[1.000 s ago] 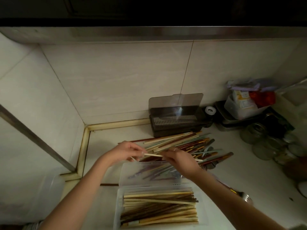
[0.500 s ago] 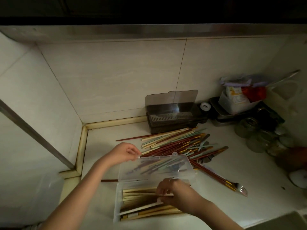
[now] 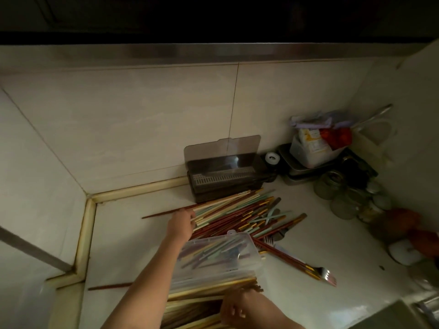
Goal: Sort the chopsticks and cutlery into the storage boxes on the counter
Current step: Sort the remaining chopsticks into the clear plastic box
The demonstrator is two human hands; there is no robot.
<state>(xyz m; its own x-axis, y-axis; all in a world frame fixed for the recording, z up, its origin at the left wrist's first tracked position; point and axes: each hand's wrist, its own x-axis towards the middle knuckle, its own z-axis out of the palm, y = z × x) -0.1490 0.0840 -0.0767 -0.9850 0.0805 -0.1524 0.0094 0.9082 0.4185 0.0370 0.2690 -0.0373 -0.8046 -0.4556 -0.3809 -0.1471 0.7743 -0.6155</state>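
A loose pile of chopsticks (image 3: 237, 210), red-brown, pale and green, lies on the white counter (image 3: 133, 233). My left hand (image 3: 180, 224) reaches into its left end, fingers curled over the tips of pale sticks. A clear plastic box (image 3: 257, 262) stands in front, its open lid raised over the pile. The box holds several wooden chopsticks (image 3: 197, 302). My right hand (image 3: 237, 307) rests on those sticks with curled fingers; whether it holds one is hidden. A dark storage box (image 3: 223, 179) with its lid up stands against the back wall.
A fork (image 3: 326, 276) with a red-brown handle lies right of the clear box. One brown chopstick (image 3: 109, 286) lies alone at the left. Glass jars (image 3: 344, 200), a tub of packets (image 3: 316, 150) and a white ring (image 3: 272, 158) crowd the right corner.
My right hand has gone from the pile down into the clear box with a pale chopstick. My left hand has moved back up to the pile's left end.
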